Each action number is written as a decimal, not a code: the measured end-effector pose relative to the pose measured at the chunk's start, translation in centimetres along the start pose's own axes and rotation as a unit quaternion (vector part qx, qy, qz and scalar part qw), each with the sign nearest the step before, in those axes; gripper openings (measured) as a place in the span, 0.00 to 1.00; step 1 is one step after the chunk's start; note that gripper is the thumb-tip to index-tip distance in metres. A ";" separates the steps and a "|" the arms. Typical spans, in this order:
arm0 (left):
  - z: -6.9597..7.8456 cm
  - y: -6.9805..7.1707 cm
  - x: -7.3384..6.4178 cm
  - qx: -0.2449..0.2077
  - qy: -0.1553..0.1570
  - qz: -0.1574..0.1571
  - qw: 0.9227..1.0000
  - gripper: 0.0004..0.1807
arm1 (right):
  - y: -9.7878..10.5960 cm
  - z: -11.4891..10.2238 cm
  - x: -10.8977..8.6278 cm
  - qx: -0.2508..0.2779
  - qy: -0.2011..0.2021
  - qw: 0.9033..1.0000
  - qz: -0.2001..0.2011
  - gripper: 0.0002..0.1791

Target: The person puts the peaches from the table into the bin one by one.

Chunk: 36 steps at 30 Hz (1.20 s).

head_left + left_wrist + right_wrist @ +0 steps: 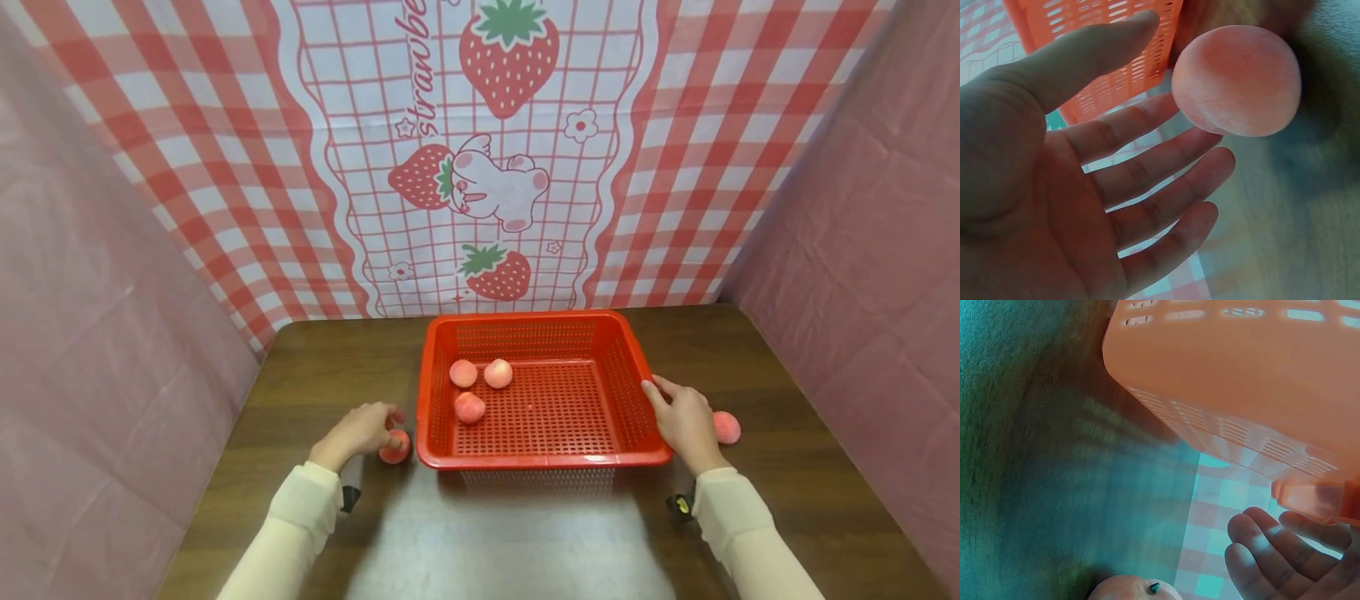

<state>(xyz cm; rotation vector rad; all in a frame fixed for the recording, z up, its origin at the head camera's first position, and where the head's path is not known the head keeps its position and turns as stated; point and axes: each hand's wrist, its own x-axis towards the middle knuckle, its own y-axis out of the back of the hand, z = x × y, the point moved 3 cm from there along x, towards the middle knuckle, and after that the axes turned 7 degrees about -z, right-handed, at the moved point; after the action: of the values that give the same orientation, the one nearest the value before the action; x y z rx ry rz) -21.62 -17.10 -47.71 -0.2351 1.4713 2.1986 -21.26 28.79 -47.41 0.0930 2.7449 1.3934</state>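
A red plastic basket (540, 460) with perforated walls holds three peaches, one of them a pink peach (469, 408) near its left side. Outside the left wall, another peach (394, 447) lies on the table; in the left wrist view this peach (1238, 81) sits by the fingertips. My left hand (363, 430) reaches over it, thumb and fingers spread apart and not closed round it. At the basket's right rim, my right hand (685, 419) holds the edge, thumb over the top and fingers outside. The right wrist view shows the fingers (1272, 550) under the rim.
One more peach (727, 427) rests on the wooden table (795, 467) just right of my right hand. A checked strawberry-print cloth (495, 167) hangs behind the table, and pink cloths (847, 208) hang at both sides.
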 end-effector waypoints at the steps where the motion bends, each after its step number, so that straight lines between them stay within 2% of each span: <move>1: -0.1 -0.1 -0.1 0.000 0.000 0.001 1.000 0.21 | 0.0 0.1 0.0 0.000 -0.001 1.000 0.000 0.32; 16: -1.0 -1.4 -0.1 -0.003 0.021 0.020 1.000 0.17 | -0.1 0.0 0.0 0.008 -0.001 1.000 -0.001 0.33; 29: -0.8 -1.5 0.2 -0.004 0.030 0.039 0.999 0.16 | 0.0 -0.1 0.0 0.005 0.005 1.000 0.009 0.31; 36: -0.6 -1.3 0.5 0.014 0.015 0.043 0.999 0.13 | 0.0 -0.1 0.0 0.004 0.010 1.000 0.010 0.31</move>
<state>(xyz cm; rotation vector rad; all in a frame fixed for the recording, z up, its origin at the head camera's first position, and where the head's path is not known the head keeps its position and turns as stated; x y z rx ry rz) -21.54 -17.12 -49.20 -0.1996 1.5536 2.2485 -21.31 28.71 -47.39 0.1093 2.7729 1.3970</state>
